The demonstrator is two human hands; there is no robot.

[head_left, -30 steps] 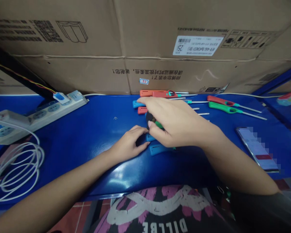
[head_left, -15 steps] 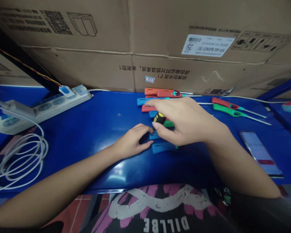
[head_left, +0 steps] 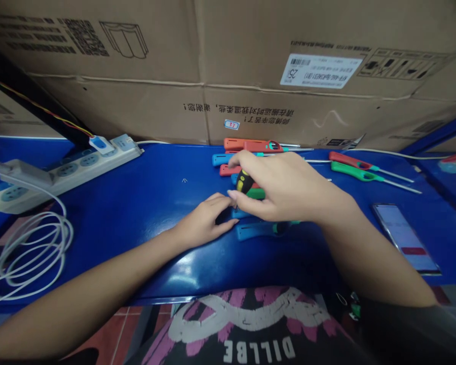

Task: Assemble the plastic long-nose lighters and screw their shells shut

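Note:
My right hand (head_left: 281,187) is closed on a black and yellow screwdriver handle (head_left: 244,181); the tool's tip is hidden. My left hand (head_left: 207,220) rests on the blue shelf, its fingertips at the handle end of a blue lighter (head_left: 240,213), close to the right fingertips. Nearer me lies another blue lighter (head_left: 253,231). A green lighter (head_left: 256,193) shows partly under my right hand. Behind it are a red lighter (head_left: 228,170), a blue lighter (head_left: 219,159) and orange-red lighters (head_left: 233,143), with metal stems pointing right.
A red lighter (head_left: 349,160) and a green lighter (head_left: 353,171) lie to the right, above a phone (head_left: 406,238). On the left are a power strip (head_left: 76,170) and a coiled white cable (head_left: 30,253). A large cardboard box (head_left: 155,101) stands behind.
My right hand and the screwdriver have shifted slightly left, and more of the nearest blue lighter now shows. The left hand looks nearly still. The whole view has shifted slightly.

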